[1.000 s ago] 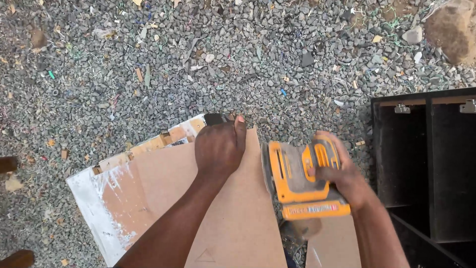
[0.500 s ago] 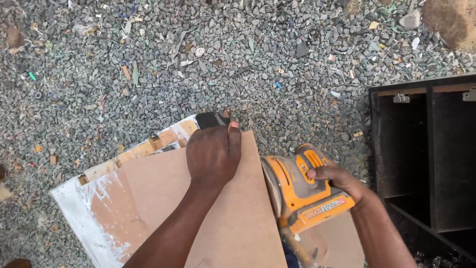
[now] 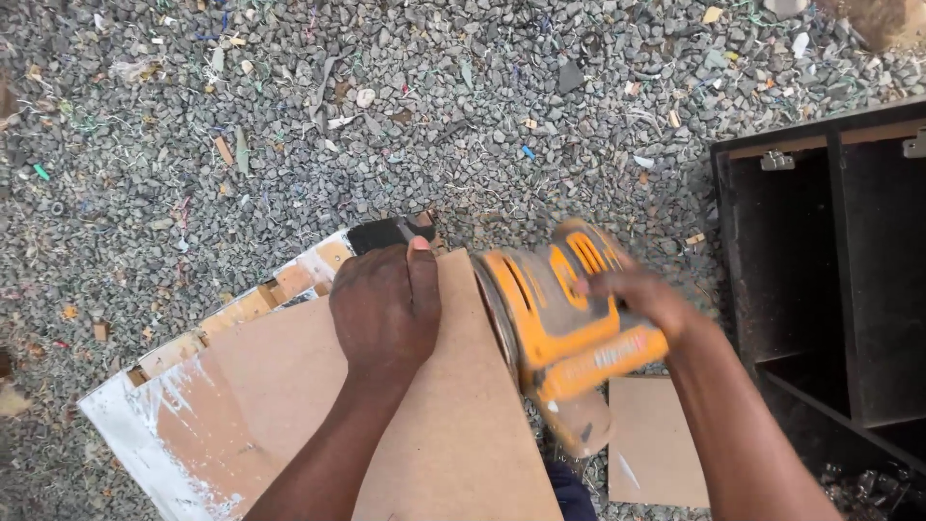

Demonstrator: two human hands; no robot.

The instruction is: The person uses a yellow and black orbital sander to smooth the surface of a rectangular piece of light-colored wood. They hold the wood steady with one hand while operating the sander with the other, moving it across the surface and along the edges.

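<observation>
A brown flat board (image 3: 453, 434) lies in front of me over a gravel ground. My left hand (image 3: 386, 309) presses flat on its far corner, fingers together. My right hand (image 3: 641, 294) grips an orange and black power sander (image 3: 555, 323), tilted on its side with its round pad against the board's right edge. The sander and right hand are blurred. A white dust bag hangs below the sander.
Under the board sits a white-smeared panel (image 3: 130, 434) with layered wooden edges. A dark open cabinet (image 3: 830, 280) with hinges and shelves stands at the right. A smaller brown board piece (image 3: 656, 444) lies near it. Grey gravel (image 3: 289, 116) with scattered scraps covers the ground.
The sander has tipped from lying flat on the board to standing on its side against the board's right edge. My left hand stays on the board's corner.
</observation>
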